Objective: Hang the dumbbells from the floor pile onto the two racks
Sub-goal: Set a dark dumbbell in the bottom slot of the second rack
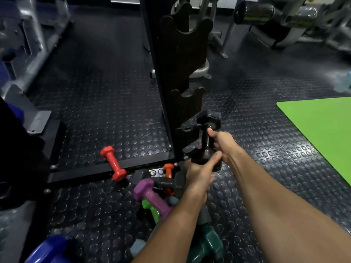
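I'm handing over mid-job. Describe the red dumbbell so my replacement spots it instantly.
Start at the black rack rising mid-frame and follow its floor bar leftward. The red dumbbell lies across that bar, left of the mixed pile. Unlike the small orange dumbbell and the purple dumbbell, it lies alone, apart from the pile.

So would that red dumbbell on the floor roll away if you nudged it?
Probably not far: the red dumbbell has flat-sided, hexagonal-looking heads that should stop rolling. Its glossy coating may be slightly slippery. It looks rigid and small, so likely light.
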Demonstrator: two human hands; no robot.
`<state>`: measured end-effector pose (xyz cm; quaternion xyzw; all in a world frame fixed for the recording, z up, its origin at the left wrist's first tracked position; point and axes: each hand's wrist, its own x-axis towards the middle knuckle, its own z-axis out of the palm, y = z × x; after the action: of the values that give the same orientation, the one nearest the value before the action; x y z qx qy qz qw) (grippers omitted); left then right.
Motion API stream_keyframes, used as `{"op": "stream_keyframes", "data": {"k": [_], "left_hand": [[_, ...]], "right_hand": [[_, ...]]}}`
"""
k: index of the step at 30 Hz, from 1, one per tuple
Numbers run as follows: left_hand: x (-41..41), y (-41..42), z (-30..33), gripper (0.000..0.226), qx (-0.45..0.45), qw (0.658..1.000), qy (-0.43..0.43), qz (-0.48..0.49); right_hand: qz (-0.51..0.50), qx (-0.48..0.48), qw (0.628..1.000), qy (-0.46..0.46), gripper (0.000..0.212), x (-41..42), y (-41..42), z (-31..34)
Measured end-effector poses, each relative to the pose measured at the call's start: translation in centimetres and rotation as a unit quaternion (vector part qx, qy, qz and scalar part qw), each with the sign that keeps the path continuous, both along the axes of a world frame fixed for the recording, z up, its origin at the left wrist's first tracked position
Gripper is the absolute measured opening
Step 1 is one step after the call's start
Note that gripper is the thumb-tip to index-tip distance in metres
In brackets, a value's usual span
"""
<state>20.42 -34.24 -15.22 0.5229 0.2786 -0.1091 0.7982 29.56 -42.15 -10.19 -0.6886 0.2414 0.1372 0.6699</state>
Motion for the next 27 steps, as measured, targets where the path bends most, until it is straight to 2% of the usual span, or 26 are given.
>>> {"op": "stream_keyframes", "data": {"k": [2, 4, 5, 8, 9, 13, 15, 19, 22, 27], "left_hand": [[0.8, -0.1, -0.2, 0.105, 0.101, 0.994, -0.010, 0.027], [1.8, 0.3, -0.6, 0.103, 0.123, 0.991, -0.011, 0.046], [2.4, 0.5, -0.8, 0.095, 0.104, 0.994, -0.014, 0.044], [3.4, 1.1, -1.5, 0.046, 0.024, 0.997, -0.034, 0.059], [3.7, 1.4, -1.7, 0.037, 0.003, 0.997, -0.034, 0.067], [3.7, 2.1, -2.0, 0.040, -0.093, 0.994, -0.025, 0.057], [3.4, 2.2, -2.4, 0.045, -0.149, 0.987, -0.026, 0.060], [2.9, 1.6, -2.8, 0.047, -0.269, 0.957, -0.057, 0.087], [2.4, 0.9, -2.7, 0.047, -0.356, 0.924, -0.041, 0.135], [2.6, 0.3, -0.9, 0.045, -0.354, 0.919, 0.031, 0.170]], "right_hand": [[0.028, -0.025, 0.999, -0.008, 0.024, 1.2, 0.5, 0.0], [0.036, -0.044, 0.998, -0.016, 0.019, 2.2, 1.3, -0.1], [0.033, -0.051, 0.998, -0.019, 0.020, 2.7, 1.6, -0.4], [0.029, -0.085, 0.996, -0.020, 0.032, 3.7, 2.2, -1.0], [0.031, -0.095, 0.995, -0.015, 0.035, 4.1, 2.2, -1.4], [0.051, -0.126, 0.991, -0.012, 0.041, 5.3, 2.0, -1.9], [0.074, -0.145, 0.987, -0.013, 0.036, 5.5, 2.3, -2.0], [0.107, -0.136, 0.984, -0.039, 0.030, 5.9, 2.6, -2.1], [0.121, -0.078, 0.989, -0.046, 0.021, 5.7, 2.9, -2.5], [0.135, -0.075, 0.988, -0.034, 0.014, 5.8, 2.8, -2.7]]}}
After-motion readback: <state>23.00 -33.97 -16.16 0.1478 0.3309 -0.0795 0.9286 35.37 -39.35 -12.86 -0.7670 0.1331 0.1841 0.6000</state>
